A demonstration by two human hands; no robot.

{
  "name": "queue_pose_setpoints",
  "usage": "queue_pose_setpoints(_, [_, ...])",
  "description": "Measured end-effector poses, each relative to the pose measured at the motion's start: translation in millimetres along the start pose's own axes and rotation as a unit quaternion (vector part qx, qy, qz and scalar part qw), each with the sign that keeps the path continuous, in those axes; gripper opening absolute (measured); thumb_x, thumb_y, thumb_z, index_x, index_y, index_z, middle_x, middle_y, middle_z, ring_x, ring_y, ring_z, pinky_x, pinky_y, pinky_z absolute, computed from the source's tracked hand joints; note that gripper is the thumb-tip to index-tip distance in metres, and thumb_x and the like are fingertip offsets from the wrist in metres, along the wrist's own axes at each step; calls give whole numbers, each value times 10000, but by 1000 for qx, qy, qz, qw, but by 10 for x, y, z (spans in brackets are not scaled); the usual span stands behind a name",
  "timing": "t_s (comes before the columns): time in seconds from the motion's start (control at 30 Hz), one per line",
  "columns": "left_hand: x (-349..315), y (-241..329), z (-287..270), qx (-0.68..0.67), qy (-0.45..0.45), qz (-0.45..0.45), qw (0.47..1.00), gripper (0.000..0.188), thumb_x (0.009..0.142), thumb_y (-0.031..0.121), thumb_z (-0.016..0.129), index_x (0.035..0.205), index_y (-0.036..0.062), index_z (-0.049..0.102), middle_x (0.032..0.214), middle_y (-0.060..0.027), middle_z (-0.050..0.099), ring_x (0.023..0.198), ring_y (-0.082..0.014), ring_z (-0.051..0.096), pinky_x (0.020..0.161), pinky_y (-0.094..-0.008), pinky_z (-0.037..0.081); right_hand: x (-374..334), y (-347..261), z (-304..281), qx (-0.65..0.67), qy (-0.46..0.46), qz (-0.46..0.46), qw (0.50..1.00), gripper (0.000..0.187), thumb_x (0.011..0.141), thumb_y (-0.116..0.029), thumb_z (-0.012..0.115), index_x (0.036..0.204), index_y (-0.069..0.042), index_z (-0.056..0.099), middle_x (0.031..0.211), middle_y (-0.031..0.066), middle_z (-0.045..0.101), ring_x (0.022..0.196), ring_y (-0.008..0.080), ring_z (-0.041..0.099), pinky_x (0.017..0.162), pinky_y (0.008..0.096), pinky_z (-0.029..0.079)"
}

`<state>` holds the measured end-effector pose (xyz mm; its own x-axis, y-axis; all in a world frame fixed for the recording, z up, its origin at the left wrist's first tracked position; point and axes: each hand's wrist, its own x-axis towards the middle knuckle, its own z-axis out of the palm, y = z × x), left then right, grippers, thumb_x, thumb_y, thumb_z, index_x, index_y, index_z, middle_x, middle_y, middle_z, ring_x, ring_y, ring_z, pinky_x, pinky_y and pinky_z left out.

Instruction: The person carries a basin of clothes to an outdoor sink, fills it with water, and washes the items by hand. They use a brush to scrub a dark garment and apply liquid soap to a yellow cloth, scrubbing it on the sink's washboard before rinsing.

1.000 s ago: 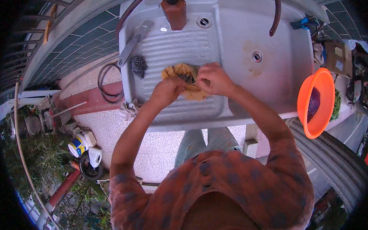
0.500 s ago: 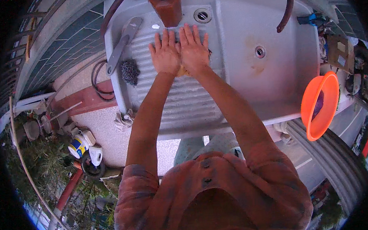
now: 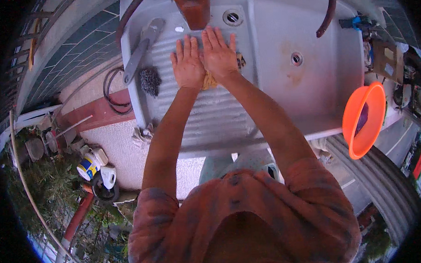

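Observation:
My left hand (image 3: 188, 65) lies flat, fingers stretched away from me, on the ribbed washboard (image 3: 205, 117) of a grey laundry sink. Just beside it, my right hand (image 3: 220, 54) is also flat with its fingers a little apart. Beneath the palms is a piece of yellow-brown cloth (image 3: 209, 81); a dark-patterned bit shows at the right hand's outer edge, and the rest is hidden. A brown bottle (image 3: 194, 11) with a dark top stands just beyond my fingertips. A small white piece (image 3: 179, 29) lies left of the bottle.
Left of the washboard lie a grey long-handled brush (image 3: 142, 50) and a dark scouring pad (image 3: 150, 81). The sink basin (image 3: 311, 91) with a drain is at the right. An orange bowl (image 3: 365, 121) leans at its near right corner. A brown hose (image 3: 328, 14) hangs over the basin.
Both hands stay flat and have shifted only slightly, the right a little to the left. More of the cloth now shows between the wrists and at the right hand's outer edge.

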<state>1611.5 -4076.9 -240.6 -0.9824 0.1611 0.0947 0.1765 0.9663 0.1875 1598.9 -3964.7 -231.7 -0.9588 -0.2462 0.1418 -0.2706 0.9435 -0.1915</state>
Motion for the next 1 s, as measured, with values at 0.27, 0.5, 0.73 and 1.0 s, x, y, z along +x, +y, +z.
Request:
queue_pose_setpoints(0.27, [-972,78,-140,-36,-168,83,982,579,793,185,476,1334,76,299,1406,-100,237,1293,-330,199,1008,-530,182,-1037,-181,-177,116,-109,-76,984,474,828,-164,413,1277,-19,364,1370,131,297,1277,274,268,1000,552,157])
queue_pose_setpoints(0.5, [169,-65,174,-33,17,36,999,538,790,216,503,1308,192,359,1388,-66,286,1278,-308,249,1007,-521,212,194,232,381,84,36,12,996,424,820,-228,425,1221,-92,449,1330,80,364,1251,277,299,989,547,204])
queue_pose_setpoints(0.73, [242,-52,45,7,-101,119,988,448,796,252,495,1238,199,446,1359,-62,337,1259,-330,270,969,-554,242,-153,169,-243,69,-150,123,979,409,831,-275,412,1225,-171,448,1332,66,359,1216,304,330,895,647,239])
queue_pose_setpoints(1.0, [-708,190,-335,-26,-181,114,977,565,794,240,486,1311,70,333,1359,-121,320,1267,-314,256,980,-538,209,-1208,-131,-165,112,-90,4,990,544,801,-250,486,1299,-83,342,1357,144,302,1276,304,248,989,597,130])
